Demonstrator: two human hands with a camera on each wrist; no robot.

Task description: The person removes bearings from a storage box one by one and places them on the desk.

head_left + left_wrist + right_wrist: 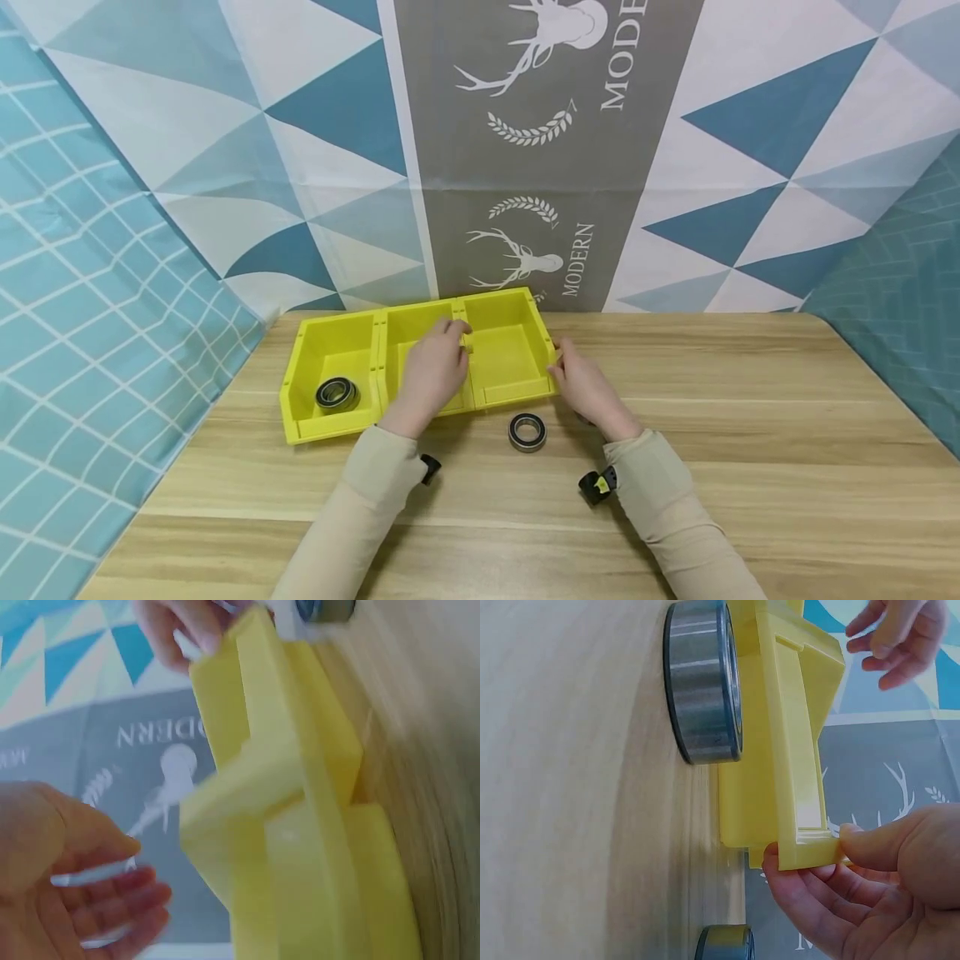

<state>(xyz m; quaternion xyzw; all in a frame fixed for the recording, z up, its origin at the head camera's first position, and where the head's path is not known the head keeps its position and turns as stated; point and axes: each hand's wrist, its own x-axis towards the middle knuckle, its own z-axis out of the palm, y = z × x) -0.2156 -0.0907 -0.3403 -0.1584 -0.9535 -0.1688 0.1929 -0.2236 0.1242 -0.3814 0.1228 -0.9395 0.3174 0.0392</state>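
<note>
Three yellow bins (510, 350) stand side by side in a row on the table. My right hand (588, 387) grips the rim at the right end of the row, thumb on one side and fingers on the other, as the right wrist view shows. Over the divider between the middle and right bins hovers my left hand (437, 367); its fingers (120, 900) are loosely bent and hold nothing. A ball bearing (528, 432) lies flat in front of the right bin. Inside the left bin rests another bearing (337, 393), perhaps stacked on a second.
A further bearing (727, 943) shows partly at the bottom of the right wrist view, near my right hand. The wooden table (750, 400) ends at a patterned cloth backdrop (525, 167) behind the bins. Blue checked cloth (97, 292) hangs at the left.
</note>
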